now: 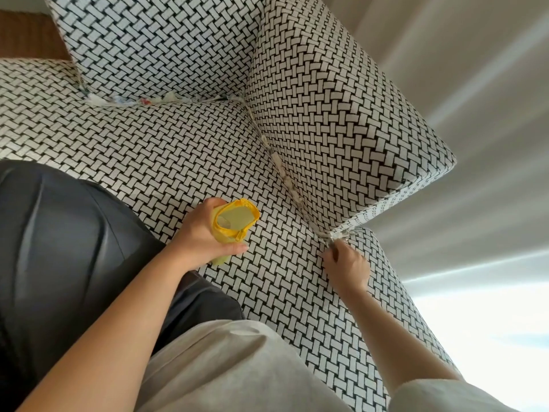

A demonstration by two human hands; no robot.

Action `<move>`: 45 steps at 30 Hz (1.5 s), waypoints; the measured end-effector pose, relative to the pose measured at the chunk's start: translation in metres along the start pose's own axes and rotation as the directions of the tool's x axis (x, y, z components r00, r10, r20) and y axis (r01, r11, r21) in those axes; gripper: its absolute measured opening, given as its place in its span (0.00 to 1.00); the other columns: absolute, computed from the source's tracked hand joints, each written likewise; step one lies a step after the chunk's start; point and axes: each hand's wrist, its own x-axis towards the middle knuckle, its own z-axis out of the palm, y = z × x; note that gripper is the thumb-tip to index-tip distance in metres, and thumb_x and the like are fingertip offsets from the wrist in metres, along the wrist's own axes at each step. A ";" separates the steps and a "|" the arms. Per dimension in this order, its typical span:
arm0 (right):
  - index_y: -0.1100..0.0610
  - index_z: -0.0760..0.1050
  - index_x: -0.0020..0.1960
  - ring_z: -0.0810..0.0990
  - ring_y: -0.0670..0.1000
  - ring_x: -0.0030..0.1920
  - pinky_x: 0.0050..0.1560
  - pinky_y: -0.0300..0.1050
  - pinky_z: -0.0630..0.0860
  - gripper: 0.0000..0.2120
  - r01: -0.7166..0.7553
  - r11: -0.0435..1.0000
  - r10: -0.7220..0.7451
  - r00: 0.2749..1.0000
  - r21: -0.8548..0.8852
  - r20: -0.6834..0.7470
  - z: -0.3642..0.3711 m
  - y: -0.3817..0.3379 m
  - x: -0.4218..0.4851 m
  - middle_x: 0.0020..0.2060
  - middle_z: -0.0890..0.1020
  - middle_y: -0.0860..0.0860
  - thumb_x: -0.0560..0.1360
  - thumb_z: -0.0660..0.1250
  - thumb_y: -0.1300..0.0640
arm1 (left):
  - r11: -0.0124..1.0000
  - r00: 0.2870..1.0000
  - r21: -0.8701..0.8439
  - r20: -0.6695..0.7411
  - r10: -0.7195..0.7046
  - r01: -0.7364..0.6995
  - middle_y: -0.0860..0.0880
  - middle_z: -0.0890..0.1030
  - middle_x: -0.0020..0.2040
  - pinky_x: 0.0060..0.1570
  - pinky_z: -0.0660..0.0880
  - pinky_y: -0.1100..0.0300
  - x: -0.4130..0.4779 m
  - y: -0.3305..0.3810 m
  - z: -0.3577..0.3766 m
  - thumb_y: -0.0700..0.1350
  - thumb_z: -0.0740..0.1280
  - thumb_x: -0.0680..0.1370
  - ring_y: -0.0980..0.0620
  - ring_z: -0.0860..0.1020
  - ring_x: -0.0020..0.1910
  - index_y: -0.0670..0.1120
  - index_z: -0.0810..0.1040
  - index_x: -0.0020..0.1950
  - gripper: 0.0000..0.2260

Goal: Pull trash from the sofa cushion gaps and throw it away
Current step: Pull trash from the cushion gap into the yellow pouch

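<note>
A sofa with black-and-white woven fabric fills the view; its seat cushion [184, 150] meets a back cushion [154, 40] and a side cushion [335, 120]. Pale scraps of trash [285, 173] are wedged along the gap beside the side cushion, and more trash [130, 99] lies in the gap under the back cushion. My left hand [205, 236] grips a small yellow pouch [234, 221], its mouth open upward. My right hand [346, 266] reaches to the near end of the side gap, fingers pinching a crumpled piece of trash [335, 236] there.
A dark grey cushion or bag [65, 239] lies at the left on the seat. Pale curtains [475, 84] hang to the right of the sofa. My light-coloured clothing [237, 367] fills the bottom of the view.
</note>
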 end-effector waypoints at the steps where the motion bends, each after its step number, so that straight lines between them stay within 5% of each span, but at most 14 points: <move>1: 0.56 0.71 0.44 0.63 0.42 0.22 0.22 0.33 0.59 0.07 -0.064 0.998 0.065 0.995 -0.026 0.070 0.000 -0.001 0.003 0.26 0.69 0.43 0.78 0.58 0.55 | 1.000 1.000 -0.006 -0.002 -0.001 0.001 0.53 0.69 0.55 0.55 0.68 0.57 0.000 0.000 0.000 0.51 0.79 0.61 0.53 0.70 0.56 0.56 0.63 0.59 0.34; 5: 0.56 0.69 0.56 0.64 0.43 0.22 0.21 0.35 0.58 0.13 -0.126 0.992 0.123 0.988 0.031 0.094 -0.005 -0.005 0.010 0.28 0.70 0.44 0.78 0.59 0.47 | 1.000 1.000 -0.006 0.001 -0.012 0.012 0.52 0.70 0.56 0.54 0.69 0.57 0.000 0.000 0.001 0.51 0.79 0.60 0.54 0.70 0.56 0.55 0.64 0.60 0.35; 10: 0.56 0.74 0.55 0.70 0.43 0.25 0.23 0.35 0.63 0.12 -0.056 0.992 0.060 0.998 0.117 -0.029 0.001 -0.002 0.002 0.34 0.79 0.49 0.77 0.62 0.50 | 1.000 1.000 -0.001 -0.004 -0.017 0.017 0.53 0.70 0.55 0.52 0.68 0.59 0.000 0.000 0.002 0.50 0.79 0.60 0.54 0.70 0.55 0.55 0.64 0.60 0.35; 14: 0.55 0.77 0.53 0.74 0.46 0.28 0.26 0.38 0.70 0.10 -0.057 0.988 0.062 0.998 0.144 -0.030 -0.001 -0.003 0.005 0.38 0.81 0.48 0.77 0.63 0.51 | 1.000 1.000 -0.009 -0.010 -0.023 0.023 0.56 0.70 0.52 0.46 0.67 0.64 0.000 0.002 0.002 0.50 0.79 0.61 0.57 0.70 0.52 0.53 0.65 0.61 0.34; 20: 0.54 0.77 0.49 0.73 0.46 0.30 0.23 0.35 0.60 0.11 -0.110 0.993 0.108 0.992 0.042 0.060 -0.004 -0.005 0.016 0.37 0.79 0.46 0.77 0.62 0.48 | 0.999 0.999 -0.016 -0.006 -0.032 0.032 0.53 0.71 0.54 0.48 0.67 0.62 0.001 0.002 0.002 0.50 0.79 0.61 0.55 0.71 0.53 0.55 0.64 0.59 0.33; 28: 0.57 0.76 0.40 0.69 0.45 0.25 0.23 0.38 0.66 0.10 -0.001 0.992 0.017 0.992 0.128 -0.122 0.007 -0.005 0.013 0.32 0.76 0.47 0.76 0.64 0.54 | 0.999 0.999 0.003 0.010 -0.052 0.052 0.53 0.70 0.56 0.55 0.69 0.57 -0.003 0.000 0.000 0.51 0.79 0.61 0.54 0.70 0.56 0.53 0.65 0.63 0.36; 31: 0.59 0.76 0.36 0.65 0.39 0.23 0.20 0.33 0.63 0.08 0.189 0.939 -0.125 0.966 0.288 -0.227 0.004 -0.015 0.007 0.28 0.73 0.45 0.73 0.69 0.60 | 0.998 0.998 0.013 0.014 -0.068 0.067 0.53 0.70 0.56 0.58 0.70 0.52 -0.003 -0.002 -0.001 0.53 0.79 0.60 0.52 0.70 0.58 0.55 0.64 0.63 0.36; 34: 0.60 0.76 0.35 0.65 0.41 0.23 0.21 0.32 0.63 0.11 0.289 0.827 -0.194 0.952 0.482 -0.237 -0.009 -0.049 -0.001 0.25 0.72 0.47 0.74 0.67 0.56 | 0.997 0.997 0.020 0.026 -0.079 0.078 0.53 0.70 0.56 0.59 0.71 0.47 -0.003 -0.001 -0.001 0.57 0.78 0.58 0.51 0.70 0.58 0.57 0.64 0.61 0.36; 38: 0.60 0.79 0.41 0.66 0.43 0.25 0.24 0.38 0.64 0.08 0.252 0.607 -0.284 0.955 0.754 -0.091 -0.045 -0.122 -0.005 0.25 0.75 0.49 0.74 0.67 0.56 | 0.994 0.994 -0.018 0.034 -0.108 0.108 0.54 0.71 0.56 0.57 0.73 0.44 -0.004 0.000 0.000 0.64 0.76 0.52 0.49 0.71 0.59 0.61 0.64 0.58 0.39; 41: 0.60 0.79 0.40 0.65 0.42 0.25 0.27 0.33 0.63 0.09 0.252 0.629 -0.379 0.926 0.736 0.006 -0.053 -0.156 -0.002 0.26 0.72 0.45 0.75 0.66 0.55 | 0.992 0.994 -0.056 0.023 -0.111 0.112 0.53 0.73 0.55 0.54 0.75 0.43 -0.006 -0.002 0.000 0.64 0.76 0.51 0.49 0.73 0.58 0.64 0.64 0.56 0.38; 45: 0.57 0.77 0.44 0.64 0.41 0.23 0.25 0.31 0.61 0.07 0.065 0.587 -0.165 0.985 0.807 0.041 -0.039 -0.142 -0.001 0.26 0.71 0.45 0.77 0.62 0.58 | 0.997 0.997 -0.017 0.020 -0.079 0.080 0.53 0.70 0.58 0.60 0.71 0.47 -0.007 0.002 -0.001 0.58 0.78 0.55 0.50 0.69 0.60 0.60 0.62 0.61 0.39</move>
